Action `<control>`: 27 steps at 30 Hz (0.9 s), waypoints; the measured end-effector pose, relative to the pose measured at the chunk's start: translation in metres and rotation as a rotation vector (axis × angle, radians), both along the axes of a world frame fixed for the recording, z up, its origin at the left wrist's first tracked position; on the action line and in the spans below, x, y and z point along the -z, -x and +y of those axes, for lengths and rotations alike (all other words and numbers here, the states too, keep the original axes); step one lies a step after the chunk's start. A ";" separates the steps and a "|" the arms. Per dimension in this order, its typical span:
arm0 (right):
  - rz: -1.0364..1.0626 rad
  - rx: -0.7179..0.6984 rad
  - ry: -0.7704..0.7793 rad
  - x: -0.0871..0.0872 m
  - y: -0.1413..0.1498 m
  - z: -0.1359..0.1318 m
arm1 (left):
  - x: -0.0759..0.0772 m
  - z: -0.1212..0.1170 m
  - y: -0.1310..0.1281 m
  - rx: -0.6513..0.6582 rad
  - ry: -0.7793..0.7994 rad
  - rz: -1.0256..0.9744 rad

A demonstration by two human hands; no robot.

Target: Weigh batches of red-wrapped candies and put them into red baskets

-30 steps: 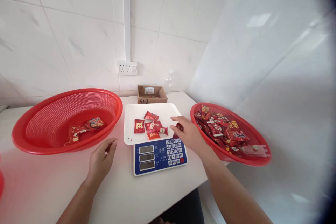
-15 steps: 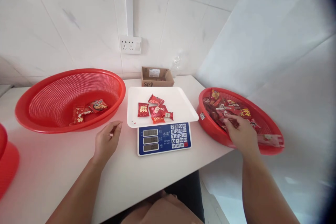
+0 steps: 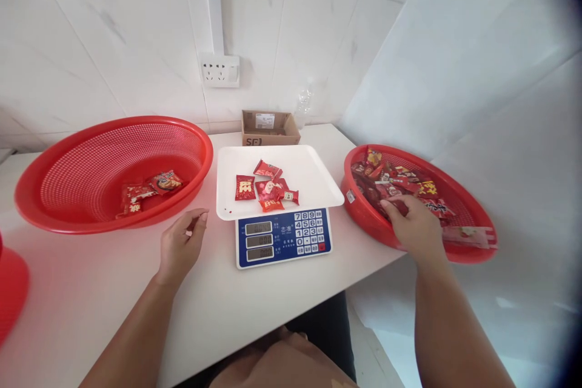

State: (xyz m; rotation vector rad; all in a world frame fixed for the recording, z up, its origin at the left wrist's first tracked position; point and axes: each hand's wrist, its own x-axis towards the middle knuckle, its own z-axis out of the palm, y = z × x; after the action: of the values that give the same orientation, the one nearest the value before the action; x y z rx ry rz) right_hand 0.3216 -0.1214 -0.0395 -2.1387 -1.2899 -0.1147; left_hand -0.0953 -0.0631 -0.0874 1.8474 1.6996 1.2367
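Observation:
My right hand [image 3: 417, 227] reaches over the near rim of the right red basket [image 3: 459, 253]. Its thumb and fingers are closed together among red snack packets [image 3: 400, 180]; what they pinch, if anything, I cannot make out. My left hand [image 3: 182, 248] hovers over the table left of the scale, its fingers curled against the thumb with nothing visible in them. Several small red packets lie on the white pan [image 3: 313, 179] of a digital scale [image 3: 284, 236]. One of these packets [image 3: 245, 188] lies apart at the left.
A larger red basket [image 3: 59, 182] with a few packets [image 3: 166, 182] stands left on the white table [image 3: 213, 315]. Behind the scale is a small cardboard box [image 3: 270, 139] beside clear plastic [image 3: 304, 100]. Part of another red basket [image 3: 13, 291] shows at the left edge.
My right hand has shifted slightly left and up within the right basket. The view has moved a little; my left hand and the packets on the pan stay as they were.

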 end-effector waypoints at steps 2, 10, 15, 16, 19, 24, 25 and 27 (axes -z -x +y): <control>-0.005 -0.006 0.013 0.000 0.001 0.000 | 0.000 0.000 0.000 0.002 0.005 0.001; -0.059 0.045 0.037 -0.001 0.004 -0.001 | 0.000 0.001 -0.001 0.000 0.032 -0.005; -0.055 0.038 0.033 -0.002 0.007 -0.001 | 0.001 0.001 0.000 0.003 0.040 0.004; -0.047 0.041 0.030 -0.002 0.007 -0.001 | 0.001 0.002 0.001 0.004 0.041 0.004; -0.020 0.056 0.041 -0.002 0.007 -0.001 | 0.002 0.002 0.001 -0.002 0.045 0.002; -0.013 0.081 0.082 -0.001 0.005 -0.001 | 0.003 0.003 -0.001 -0.009 0.049 -0.020; -0.014 0.083 0.083 0.000 0.005 -0.001 | 0.004 0.003 -0.002 -0.008 0.052 -0.022; -0.013 0.090 0.087 0.000 0.005 -0.001 | 0.004 0.003 -0.002 -0.006 0.058 -0.021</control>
State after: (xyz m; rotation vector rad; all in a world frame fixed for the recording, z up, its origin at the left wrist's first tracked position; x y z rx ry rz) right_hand 0.3170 -0.1225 -0.0400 -2.2741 -1.2267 -0.1114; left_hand -0.0937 -0.0598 -0.0917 1.7908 1.7122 1.1918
